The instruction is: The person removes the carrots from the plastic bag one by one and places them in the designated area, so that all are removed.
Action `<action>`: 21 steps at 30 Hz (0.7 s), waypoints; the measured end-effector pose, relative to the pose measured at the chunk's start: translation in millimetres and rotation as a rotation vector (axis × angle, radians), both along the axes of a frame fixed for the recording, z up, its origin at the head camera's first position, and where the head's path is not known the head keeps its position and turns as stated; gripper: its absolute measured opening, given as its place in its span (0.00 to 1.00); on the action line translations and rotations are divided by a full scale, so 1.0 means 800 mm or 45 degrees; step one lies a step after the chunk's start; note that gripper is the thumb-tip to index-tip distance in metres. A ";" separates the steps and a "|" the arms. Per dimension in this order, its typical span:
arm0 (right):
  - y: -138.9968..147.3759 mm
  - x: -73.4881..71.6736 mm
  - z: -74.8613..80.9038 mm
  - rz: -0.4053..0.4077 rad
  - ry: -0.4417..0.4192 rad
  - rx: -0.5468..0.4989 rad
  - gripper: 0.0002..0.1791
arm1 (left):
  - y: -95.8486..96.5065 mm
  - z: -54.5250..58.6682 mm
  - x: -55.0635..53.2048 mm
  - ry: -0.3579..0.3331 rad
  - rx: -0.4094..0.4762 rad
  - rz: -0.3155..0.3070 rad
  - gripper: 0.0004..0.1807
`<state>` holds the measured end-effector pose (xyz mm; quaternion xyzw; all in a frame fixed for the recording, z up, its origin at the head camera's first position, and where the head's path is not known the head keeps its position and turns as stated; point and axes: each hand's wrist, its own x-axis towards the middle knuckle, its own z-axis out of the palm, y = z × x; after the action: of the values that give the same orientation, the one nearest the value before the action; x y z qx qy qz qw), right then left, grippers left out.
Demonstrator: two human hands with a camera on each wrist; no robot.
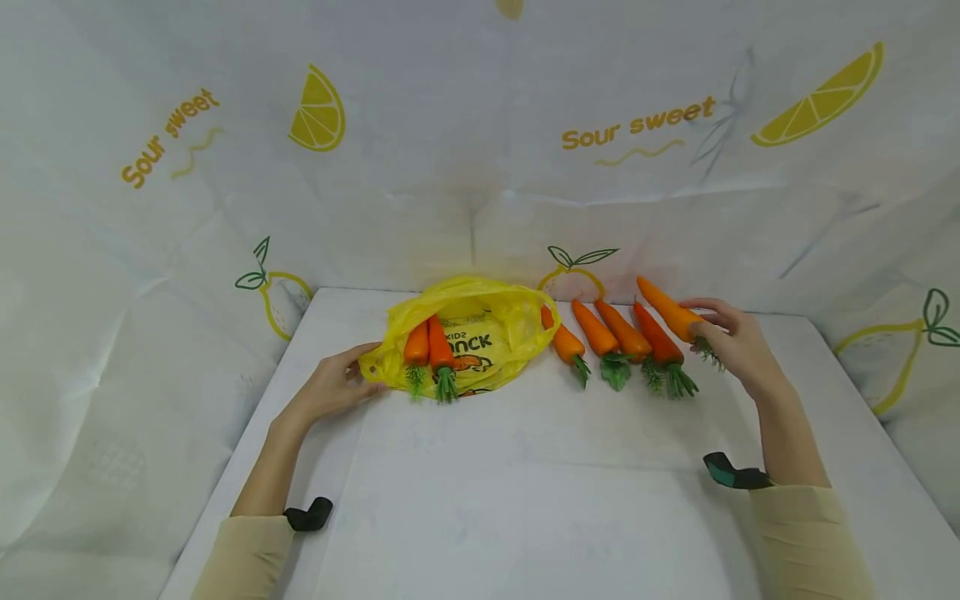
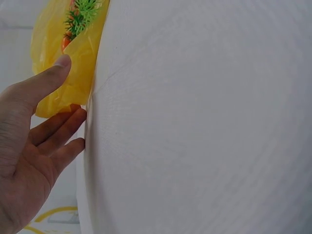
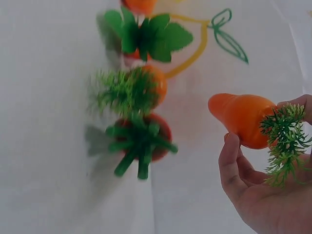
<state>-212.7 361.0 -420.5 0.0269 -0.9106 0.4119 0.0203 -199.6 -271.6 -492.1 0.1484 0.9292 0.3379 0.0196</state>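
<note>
A yellow plastic bag [image 1: 517, 350] lies with its mouth toward me, two orange carrots [image 1: 441, 346] inside it, their green tops poking out. My left hand [image 1: 337, 385] holds the bag's left edge, thumb over the plastic and fingers beneath, as the left wrist view also shows. My right hand [image 1: 738, 346] grips an orange carrot [image 1: 667, 308] near its leafy end, raised off the table with the tip pointing up and left. In the right wrist view this carrot [image 3: 246, 117] sits between thumb and fingers, its feathery green top [image 3: 285, 139] hanging over the palm.
Several carrots lie in a row right of the bag: one [image 1: 567, 343] partly behind the bag's rim, others [image 1: 596, 327] beside it, a redder one [image 1: 660, 337] nearest my right hand. A lemon-printed white cloth [image 1: 450, 225] hangs behind the white table [image 1: 525, 500].
</note>
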 end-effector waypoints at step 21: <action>0.056 -0.019 -0.044 -0.090 -0.238 0.012 0.33 | -0.002 -0.002 -0.002 0.001 -0.003 -0.003 0.39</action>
<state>-227.9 406.0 -455.4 -0.0436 -0.9109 0.4072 -0.0505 -200.9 -272.9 -494.1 0.1495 0.9295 0.3365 0.0196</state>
